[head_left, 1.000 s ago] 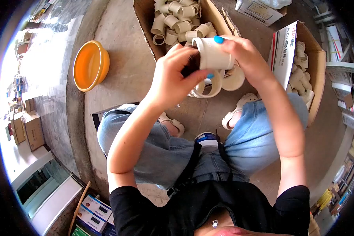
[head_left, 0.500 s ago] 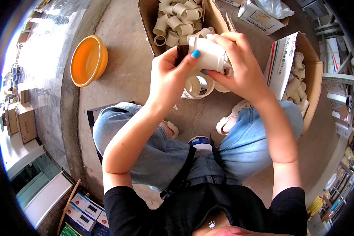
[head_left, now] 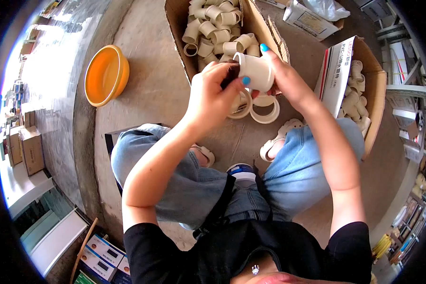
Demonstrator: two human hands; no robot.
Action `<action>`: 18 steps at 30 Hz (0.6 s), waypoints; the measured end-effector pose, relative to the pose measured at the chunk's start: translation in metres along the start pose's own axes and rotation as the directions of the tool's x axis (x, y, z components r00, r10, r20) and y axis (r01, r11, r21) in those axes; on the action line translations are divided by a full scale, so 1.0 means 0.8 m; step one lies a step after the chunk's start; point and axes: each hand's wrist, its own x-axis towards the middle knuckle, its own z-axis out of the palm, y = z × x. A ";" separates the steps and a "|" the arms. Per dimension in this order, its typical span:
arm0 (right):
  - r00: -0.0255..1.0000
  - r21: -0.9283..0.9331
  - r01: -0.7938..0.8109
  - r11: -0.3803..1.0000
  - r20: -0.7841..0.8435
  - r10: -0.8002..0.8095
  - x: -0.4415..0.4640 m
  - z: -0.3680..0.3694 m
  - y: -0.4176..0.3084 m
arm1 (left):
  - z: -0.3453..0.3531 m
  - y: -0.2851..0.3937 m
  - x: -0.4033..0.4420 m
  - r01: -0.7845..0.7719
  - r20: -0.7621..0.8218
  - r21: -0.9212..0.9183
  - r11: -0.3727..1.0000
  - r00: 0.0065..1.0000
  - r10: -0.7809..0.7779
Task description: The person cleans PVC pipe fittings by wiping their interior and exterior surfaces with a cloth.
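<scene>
My right hand (head_left: 288,80) is closed around a white PVC pipe fitting (head_left: 256,72), a short wide tube with a raised rim. Pinched in my left hand (head_left: 213,92) is a dark brown pad or cloth (head_left: 231,75), bunched against the fitting's left end. My left thumb, with a blue nail, touches the fitting's side. Below my hands, two similar round white fittings stand side by side on the floor: a right one (head_left: 265,120) with its opening facing me, and a left one (head_left: 241,114) partly hidden by my left hand.
A cardboard box (head_left: 177,35) of cream pipe fittings (head_left: 220,35) stands just beyond my hands. To the right is another box (head_left: 376,90) with more fittings. An orange basin (head_left: 122,78) sits at the left. My knees flank the work area; shelves (head_left: 407,92) line the right.
The fitting has turned and tilted in my right hand, shifting slightly downward and right. My right fingers have changed their hold, with the thumb or a finger now raised at its top.
</scene>
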 end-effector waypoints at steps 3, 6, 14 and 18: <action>0.836 -0.552 0.337 0.763 -0.197 -0.512 0.005 0.015 -0.004 | -0.001 -0.005 0.006 0.175 -0.034 -0.133 0.976 0.983 -0.181; 0.705 -0.827 0.390 0.404 -0.014 -0.709 -0.007 0.016 -0.007 | 0.002 0.005 0.006 0.255 -0.040 -0.319 0.913 0.959 -0.282; 0.543 -0.773 0.577 0.263 0.123 -0.831 -0.027 0.020 -0.030 | -0.038 0.034 0.011 0.368 0.149 -0.267 0.891 0.929 -0.339; 0.734 -0.405 0.574 0.711 -0.130 -0.667 -0.028 0.024 -0.017 | -0.042 0.049 0.012 0.302 0.108 -0.066 0.951 0.950 -0.295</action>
